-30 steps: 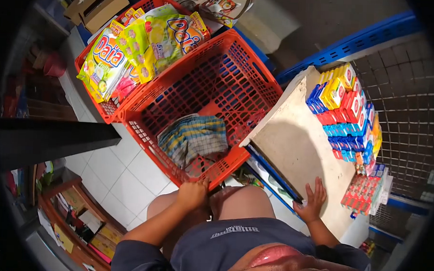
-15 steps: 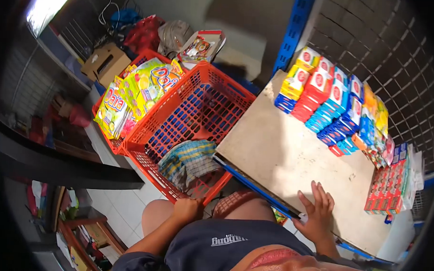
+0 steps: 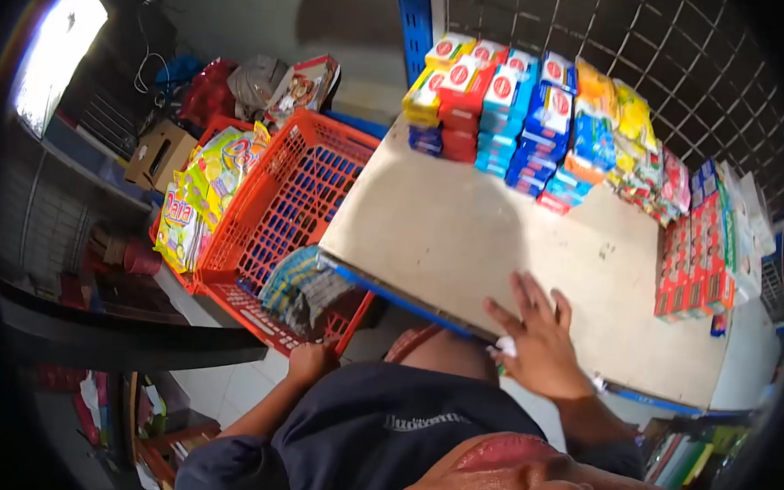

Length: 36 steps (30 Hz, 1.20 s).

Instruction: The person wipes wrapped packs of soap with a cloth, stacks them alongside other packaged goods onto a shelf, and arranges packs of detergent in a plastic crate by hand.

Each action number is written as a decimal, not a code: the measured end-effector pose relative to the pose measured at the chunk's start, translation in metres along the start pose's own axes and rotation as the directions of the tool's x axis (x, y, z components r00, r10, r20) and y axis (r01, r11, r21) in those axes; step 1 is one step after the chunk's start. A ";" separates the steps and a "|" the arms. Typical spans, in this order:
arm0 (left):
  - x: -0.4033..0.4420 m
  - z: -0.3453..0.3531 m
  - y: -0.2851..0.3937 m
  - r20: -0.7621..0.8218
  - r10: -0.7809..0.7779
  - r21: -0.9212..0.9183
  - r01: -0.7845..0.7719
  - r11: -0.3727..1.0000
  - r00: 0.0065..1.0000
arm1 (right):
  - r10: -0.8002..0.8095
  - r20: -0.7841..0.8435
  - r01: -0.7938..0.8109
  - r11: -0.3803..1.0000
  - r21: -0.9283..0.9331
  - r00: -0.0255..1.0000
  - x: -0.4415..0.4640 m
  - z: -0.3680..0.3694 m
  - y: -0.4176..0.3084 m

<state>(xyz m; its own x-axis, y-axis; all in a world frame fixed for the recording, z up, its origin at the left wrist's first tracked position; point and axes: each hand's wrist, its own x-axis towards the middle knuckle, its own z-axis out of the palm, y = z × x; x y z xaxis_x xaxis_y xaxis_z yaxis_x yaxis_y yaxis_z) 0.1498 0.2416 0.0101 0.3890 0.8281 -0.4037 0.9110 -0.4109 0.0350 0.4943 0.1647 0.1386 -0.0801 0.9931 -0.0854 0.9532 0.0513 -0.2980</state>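
My left hand (image 3: 310, 363) is closed on the near rim of an orange-red plastic basket (image 3: 272, 338). A checked cloth (image 3: 300, 285) lies crumpled inside this basket. My right hand (image 3: 540, 345) is open with fingers spread, over the front edge of a pale shelf board (image 3: 444, 238). Whether its fingertips touch the board I cannot tell. A small white thing (image 3: 506, 345) shows beside the right thumb at the edge. Stacks of boxed soap, among them a red stack (image 3: 462, 101) and a dark blue stack (image 3: 547, 134), stand along the back of the board.
Yellow-green detergent packets (image 3: 208, 182) fill a second basket at the left. Red boxes (image 3: 694, 255) are stacked at the board's right end. A wire grid (image 3: 674, 91) and a blue post (image 3: 414, 30) rise behind. A cardboard box (image 3: 158, 155) sits at the far left.
My view has shifted, so the shelf and soap stacks appear further left and higher. My right hand spreads wider at the shelf's front edge. My left hand stays on the basket rim.
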 end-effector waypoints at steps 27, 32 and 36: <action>-0.019 -0.017 -0.150 -0.668 0.607 -0.194 -0.888 0.417 0.431 | 0.303 -0.557 -0.553 0.752 -0.358 0.773 0.068 0.124 -0.127; -0.025 0.007 -0.199 -0.854 0.407 -0.210 -0.930 0.303 0.325 | 0.506 -0.341 -0.603 0.732 -0.317 0.793 0.073 0.104 -0.137; -0.030 0.038 -0.232 -0.865 0.308 -0.303 -0.902 0.307 0.396 | 0.515 -0.400 -0.643 0.696 -0.320 0.758 0.077 0.111 -0.134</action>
<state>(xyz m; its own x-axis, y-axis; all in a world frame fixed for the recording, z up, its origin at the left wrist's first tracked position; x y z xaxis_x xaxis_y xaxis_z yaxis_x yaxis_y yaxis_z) -0.0787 0.2980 -0.0211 0.5533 0.5311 0.6417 -0.0293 -0.7575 0.6522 0.3283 0.2226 0.0665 0.5473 0.8211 0.1619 0.8085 -0.5687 0.1515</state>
